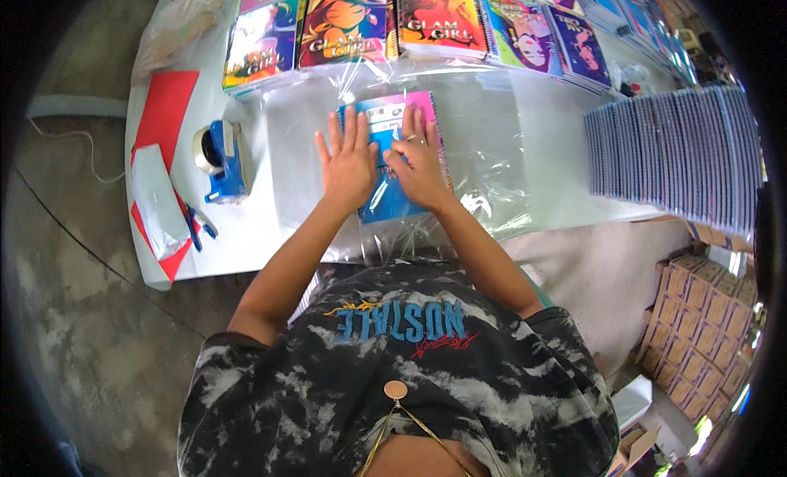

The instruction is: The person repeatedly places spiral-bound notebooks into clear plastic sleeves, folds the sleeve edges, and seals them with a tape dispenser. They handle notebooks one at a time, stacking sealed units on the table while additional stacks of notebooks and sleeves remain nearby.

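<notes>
A blue and pink spiral notebook [392, 200] lies on a wide sheet of clear plastic film [488, 161] in front of me, a white label near its upper part. My left hand [351, 169] presses flat on the notebook's left side, fingers stretched and apart. On its right side rests my right hand [418, 164], with some fingers extended and the thumb bent in over the cover beside the label. Neither hand grips the notebook. Film spreads out around it and hangs past the table's near edge.
Stacks of colourful notebooks [348, 26] line the far side of the table. A tall row of spiral-bound notebooks [668, 153] stands at right. At left are a blue tape dispenser [223, 161], a small blue cutting tool [199, 223], red sheets [168, 108] and a white packet [160, 200].
</notes>
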{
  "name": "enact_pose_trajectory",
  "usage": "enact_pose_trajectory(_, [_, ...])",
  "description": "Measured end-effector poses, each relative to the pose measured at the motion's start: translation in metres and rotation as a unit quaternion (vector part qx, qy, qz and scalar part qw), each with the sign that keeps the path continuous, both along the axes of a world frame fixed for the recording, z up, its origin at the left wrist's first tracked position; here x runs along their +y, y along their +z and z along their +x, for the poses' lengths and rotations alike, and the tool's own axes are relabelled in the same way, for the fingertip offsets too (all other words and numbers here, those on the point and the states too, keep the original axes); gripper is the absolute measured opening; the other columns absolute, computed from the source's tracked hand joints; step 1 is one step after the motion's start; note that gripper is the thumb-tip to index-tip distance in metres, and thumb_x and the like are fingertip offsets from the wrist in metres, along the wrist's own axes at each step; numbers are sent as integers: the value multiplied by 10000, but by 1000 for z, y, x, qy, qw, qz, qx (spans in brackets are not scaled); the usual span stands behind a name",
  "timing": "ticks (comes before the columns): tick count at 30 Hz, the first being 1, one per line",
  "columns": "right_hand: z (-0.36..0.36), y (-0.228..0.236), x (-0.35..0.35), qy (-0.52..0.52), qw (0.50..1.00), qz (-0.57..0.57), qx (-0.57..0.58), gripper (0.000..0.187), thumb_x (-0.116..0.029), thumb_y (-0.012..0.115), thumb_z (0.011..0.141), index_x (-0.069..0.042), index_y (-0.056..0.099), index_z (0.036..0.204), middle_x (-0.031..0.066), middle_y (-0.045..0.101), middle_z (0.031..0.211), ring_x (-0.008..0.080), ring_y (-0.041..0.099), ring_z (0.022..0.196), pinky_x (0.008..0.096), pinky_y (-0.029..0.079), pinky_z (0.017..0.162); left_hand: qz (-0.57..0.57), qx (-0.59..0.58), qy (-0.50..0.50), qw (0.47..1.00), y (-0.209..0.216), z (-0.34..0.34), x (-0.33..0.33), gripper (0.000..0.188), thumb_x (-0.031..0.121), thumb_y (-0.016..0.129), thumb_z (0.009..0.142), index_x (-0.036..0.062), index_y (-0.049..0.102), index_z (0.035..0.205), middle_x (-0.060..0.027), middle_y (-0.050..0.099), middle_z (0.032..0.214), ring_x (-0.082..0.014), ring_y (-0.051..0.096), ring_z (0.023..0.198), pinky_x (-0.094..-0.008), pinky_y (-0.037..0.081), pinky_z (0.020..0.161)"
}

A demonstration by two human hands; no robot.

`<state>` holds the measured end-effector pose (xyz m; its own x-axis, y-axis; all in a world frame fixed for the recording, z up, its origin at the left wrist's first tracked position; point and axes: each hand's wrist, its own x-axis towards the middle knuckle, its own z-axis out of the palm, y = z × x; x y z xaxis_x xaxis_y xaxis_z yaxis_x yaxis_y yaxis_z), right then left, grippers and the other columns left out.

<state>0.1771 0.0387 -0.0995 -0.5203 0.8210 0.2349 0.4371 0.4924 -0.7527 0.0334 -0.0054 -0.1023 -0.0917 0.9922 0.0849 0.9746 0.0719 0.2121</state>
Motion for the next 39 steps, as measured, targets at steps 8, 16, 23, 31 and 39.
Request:
enact_pose_trajectory(8, [-10,4,15,136,986,12,-92,253,-198,475,859,32,564,804,324,166,1422,455,57,1353,521,16,1090,-42,24,-54,997,9,4,11,699,314,501,816,96,235,1425,-89,147,1505,-325,56,1392,-626,54,1047])
enact_pose_trajectory(16, [0,-7,56,256,954,-155,-35,291,-280,494,827,-58,640,707,225,76,1483,411,-61,1373,554,-89,1058,-163,48,-44,984,24,48,-24,782,465,485,843,42,180,1426,-200,97,1490,-362,35,1385,-599,47,1059])
enact_pose_trajectory(23, [-9,15,46,234,943,-109,-211,222,-300,615,734,-96,677,670,198,60,1495,368,-55,1387,511,-41,1089,-137,-376,-237,885,30,25,-104,314,261,577,850,65,579,1097,-160,546,1197,-261,481,1162,-434,310,1003])
enact_pose_trajectory(31, [-10,38,52,265,920,-134,-256,126,-98,706,660,-144,694,777,177,80,1498,353,15,1391,441,56,1115,-26,-373,470,799,69,-224,-104,430,429,529,860,86,617,1103,-74,582,969,-203,471,805,-313,387,615])
enact_pose_trajectory(39, [-12,35,55,194,949,-171,-178,724,-25,736,598,-79,410,1242,165,230,1466,297,209,1364,354,251,1086,-4,-712,254,655,38,-249,-124,318,340,531,891,62,652,986,-39,549,1000,-130,492,811,-271,403,637])
